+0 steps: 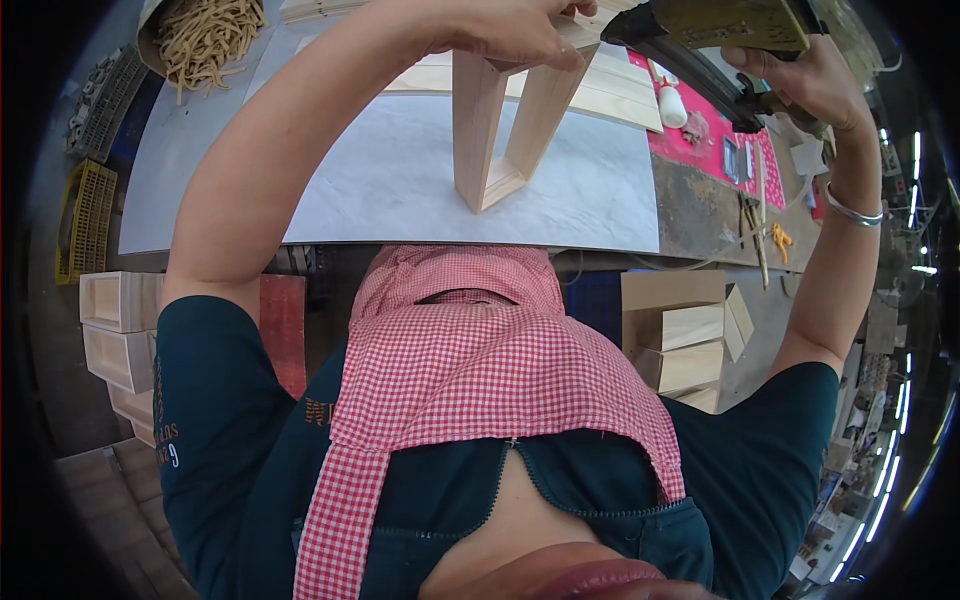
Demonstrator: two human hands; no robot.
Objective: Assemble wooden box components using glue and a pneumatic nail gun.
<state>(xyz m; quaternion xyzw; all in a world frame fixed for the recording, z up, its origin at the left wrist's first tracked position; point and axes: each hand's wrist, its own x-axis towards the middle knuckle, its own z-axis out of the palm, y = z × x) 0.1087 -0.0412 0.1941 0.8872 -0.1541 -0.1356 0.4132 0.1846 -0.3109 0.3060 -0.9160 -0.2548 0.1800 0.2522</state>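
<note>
A pale wooden box frame (476,130) stands upright on the white-topped table (380,190), its long opening showing between two side boards. My left hand (515,38) grips the frame's upper end, the thumb and fingers closed over it. In my right hand (820,85) is a nail gun (735,25), olive on top with a long black magazine. The tool's nose is close to the frame's top right corner; whether it touches cannot be made out. My right fingers are wrapped around the handle and partly hidden behind it.
Pale boards (615,90) lie behind the frame. A white glue bottle (671,105) stands on a pink cloth to the right, near orange-handled scissors or pliers (781,240). Wooden boxes (112,302) are stacked at left; cut boards (690,345) sit in a carton at right.
</note>
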